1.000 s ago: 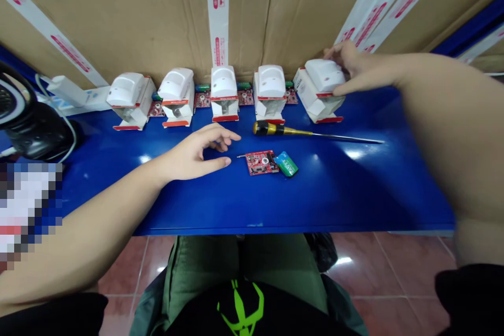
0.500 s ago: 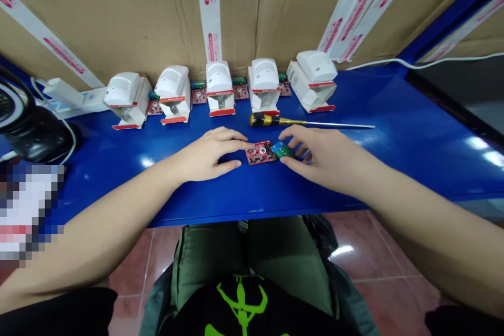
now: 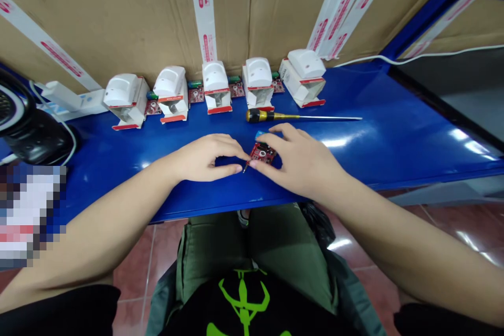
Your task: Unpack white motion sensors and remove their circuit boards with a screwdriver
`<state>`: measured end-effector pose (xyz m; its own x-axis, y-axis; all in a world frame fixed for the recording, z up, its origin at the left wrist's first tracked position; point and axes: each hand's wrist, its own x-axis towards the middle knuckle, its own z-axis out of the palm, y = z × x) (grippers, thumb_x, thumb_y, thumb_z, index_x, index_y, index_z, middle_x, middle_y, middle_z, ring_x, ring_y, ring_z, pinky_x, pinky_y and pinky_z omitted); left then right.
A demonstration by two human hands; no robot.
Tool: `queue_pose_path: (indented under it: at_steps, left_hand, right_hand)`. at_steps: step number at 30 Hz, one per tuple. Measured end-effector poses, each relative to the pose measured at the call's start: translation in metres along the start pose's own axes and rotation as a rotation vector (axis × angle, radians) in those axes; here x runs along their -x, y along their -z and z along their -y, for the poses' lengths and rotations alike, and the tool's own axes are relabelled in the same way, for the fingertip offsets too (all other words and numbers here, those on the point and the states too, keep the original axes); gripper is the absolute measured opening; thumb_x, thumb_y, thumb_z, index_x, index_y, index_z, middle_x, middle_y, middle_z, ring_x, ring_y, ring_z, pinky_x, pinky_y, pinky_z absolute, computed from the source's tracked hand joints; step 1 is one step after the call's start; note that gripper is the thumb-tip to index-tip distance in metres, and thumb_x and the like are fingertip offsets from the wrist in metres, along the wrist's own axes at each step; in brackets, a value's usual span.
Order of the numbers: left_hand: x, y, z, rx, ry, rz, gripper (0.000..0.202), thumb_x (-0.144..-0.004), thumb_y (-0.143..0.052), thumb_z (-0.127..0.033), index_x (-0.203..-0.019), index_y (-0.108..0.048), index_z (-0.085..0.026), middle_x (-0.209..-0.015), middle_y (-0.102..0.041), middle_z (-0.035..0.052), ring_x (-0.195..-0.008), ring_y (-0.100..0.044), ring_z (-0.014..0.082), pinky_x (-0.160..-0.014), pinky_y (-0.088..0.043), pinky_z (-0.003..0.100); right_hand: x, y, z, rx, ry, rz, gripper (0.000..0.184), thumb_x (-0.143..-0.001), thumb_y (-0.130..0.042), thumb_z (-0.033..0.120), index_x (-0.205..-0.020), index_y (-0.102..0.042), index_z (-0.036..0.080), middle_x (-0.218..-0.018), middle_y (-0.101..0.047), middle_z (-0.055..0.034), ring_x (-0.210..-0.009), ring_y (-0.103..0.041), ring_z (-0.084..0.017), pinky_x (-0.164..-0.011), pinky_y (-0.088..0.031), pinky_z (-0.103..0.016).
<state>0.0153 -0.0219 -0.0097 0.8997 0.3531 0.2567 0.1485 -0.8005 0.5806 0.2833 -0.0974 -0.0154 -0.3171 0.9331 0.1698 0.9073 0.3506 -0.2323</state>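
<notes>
A small red circuit board (image 3: 263,154) is at the middle of the blue table, turned at a slant. At its far edge a blue-and-green cylindrical battery (image 3: 260,135) shows, partly covered by fingers. My right hand (image 3: 301,160) grips the board between thumb and forefinger at opposite edges. On the left side, the forefinger of my left hand (image 3: 214,157) reaches the board's near-left corner, with the thumb apart from it and nothing visible between them. Beyond the board lies a screwdriver (image 3: 271,116) with a yellow-and-black handle.
Along the back of the blue table (image 3: 189,202) stand several small white boxes (image 3: 218,101), each topped by a white sensor housing (image 3: 215,75). Red boards (image 3: 196,95) with batteries sit between them. A black device (image 3: 37,131) and a white power strip (image 3: 90,101) occupy the left.
The board has turned so that its battery has swung from the right to the far side. My right hand has moved left and closed on the board. The view has shifted slightly.
</notes>
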Motion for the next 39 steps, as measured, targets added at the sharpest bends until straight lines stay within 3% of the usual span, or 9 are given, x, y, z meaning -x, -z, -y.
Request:
queue_pose_path:
  at_steps: [5, 10, 12, 16, 19, 24, 28, 32, 39]
  left_hand:
    - [0.006, 0.007, 0.006, -0.044, 0.068, -0.052, 0.023, -0.108, -0.071, -0.036, -0.122, -0.088, -0.026, -0.11, -0.091, 0.0094, -0.1, -0.085, 0.0269, -0.1, -0.069, 0.048]
    - [0.009, 0.01, 0.009, -0.06, 0.084, -0.051, 0.025, -0.107, -0.072, -0.036, -0.121, -0.087, -0.023, -0.106, -0.09, 0.01, -0.099, -0.085, 0.0265, -0.092, -0.069, 0.043]
    - [0.009, 0.01, 0.009, -0.066, 0.074, -0.048, 0.025, -0.108, -0.071, -0.036, -0.121, -0.087, -0.022, -0.106, -0.09, 0.0099, -0.099, -0.084, 0.0259, -0.091, -0.068, 0.042]
    - [0.01, 0.01, 0.008, -0.077, 0.048, -0.046, 0.024, -0.109, -0.072, -0.033, -0.122, -0.086, -0.02, -0.108, -0.09, 0.0099, -0.098, -0.083, 0.0241, -0.091, -0.067, 0.039]
    - [0.009, 0.01, 0.009, -0.074, 0.031, -0.053, 0.022, -0.109, -0.073, -0.031, -0.122, -0.086, -0.02, -0.107, -0.089, 0.0093, -0.097, -0.083, 0.0234, -0.089, -0.066, 0.037]
    - [0.009, 0.012, 0.011, -0.036, 0.057, -0.062, 0.02, -0.107, -0.075, -0.03, -0.122, -0.086, -0.021, -0.106, -0.089, 0.0086, -0.096, -0.084, 0.0229, -0.078, -0.066, 0.032]
    - [0.009, 0.012, 0.012, 0.001, 0.1, -0.057, 0.023, -0.106, -0.076, -0.031, -0.124, -0.087, -0.021, -0.106, -0.088, 0.0095, -0.096, -0.084, 0.0227, -0.069, -0.064, 0.027]
    - [0.009, 0.011, 0.013, 0.019, 0.106, -0.061, 0.022, -0.106, -0.078, -0.03, -0.124, -0.087, -0.021, -0.106, -0.089, 0.0093, -0.097, -0.084, 0.0226, -0.072, -0.066, 0.028]
    - [0.009, 0.012, 0.012, 0.034, 0.072, -0.085, 0.02, -0.105, -0.08, -0.026, -0.124, -0.086, -0.022, -0.106, -0.089, 0.0088, -0.094, -0.085, 0.0225, -0.088, -0.069, 0.037]
  right_hand:
    - [0.023, -0.007, -0.005, 0.001, 0.095, -0.043, 0.05, -0.107, -0.071, 0.054, -0.141, -0.083, 0.021, -0.156, -0.075, -0.0224, -0.125, -0.077, -0.046, -0.109, -0.065, -0.07]
    - [0.061, 0.008, -0.045, -0.023, 0.044, -0.112, 0.044, -0.108, -0.066, 0.055, -0.135, -0.084, 0.025, -0.151, -0.079, -0.0201, -0.134, -0.078, -0.047, -0.116, -0.062, -0.071]
    - [0.076, 0.019, -0.07, -0.036, -0.086, -0.128, 0.05, -0.105, -0.064, 0.062, -0.132, -0.083, 0.024, -0.145, -0.081, -0.0229, -0.129, -0.079, -0.049, -0.113, -0.063, -0.071]
    - [0.094, 0.043, -0.126, -0.114, -0.56, -0.113, 0.089, -0.065, -0.082, 0.084, -0.13, -0.074, 0.024, -0.095, -0.081, -0.0144, -0.07, -0.074, -0.041, -0.072, -0.066, -0.066]
    - [0.091, 0.059, -0.164, -0.221, -0.757, -0.146, 0.092, -0.04, -0.092, 0.077, -0.115, -0.065, 0.031, -0.1, -0.079, -0.0121, -0.082, -0.075, -0.039, -0.082, -0.067, -0.064]
    - [0.057, 0.079, -0.218, -0.387, -0.796, -0.098, 0.09, -0.029, -0.101, 0.057, -0.105, -0.059, 0.034, -0.09, -0.077, -0.008, -0.099, -0.077, -0.043, -0.104, -0.062, -0.07]
    - [0.007, 0.089, -0.249, -0.362, -0.753, 0.036, 0.07, -0.046, -0.105, 0.029, -0.102, -0.063, 0.032, -0.088, -0.079, -0.0043, -0.091, -0.077, -0.036, -0.109, -0.061, -0.07]
    - [-0.049, 0.089, -0.255, -0.253, -0.626, 0.089, 0.052, -0.062, -0.093, 0.003, -0.093, -0.062, 0.031, -0.084, -0.074, -0.0004, -0.083, -0.073, -0.028, -0.11, -0.062, -0.063]
    - [-0.116, 0.057, -0.25, -0.21, -0.367, -0.004, 0.053, -0.059, -0.088, -0.006, -0.101, -0.075, 0.026, -0.075, -0.073, 0.0033, -0.069, -0.068, -0.022, -0.091, -0.064, -0.052]
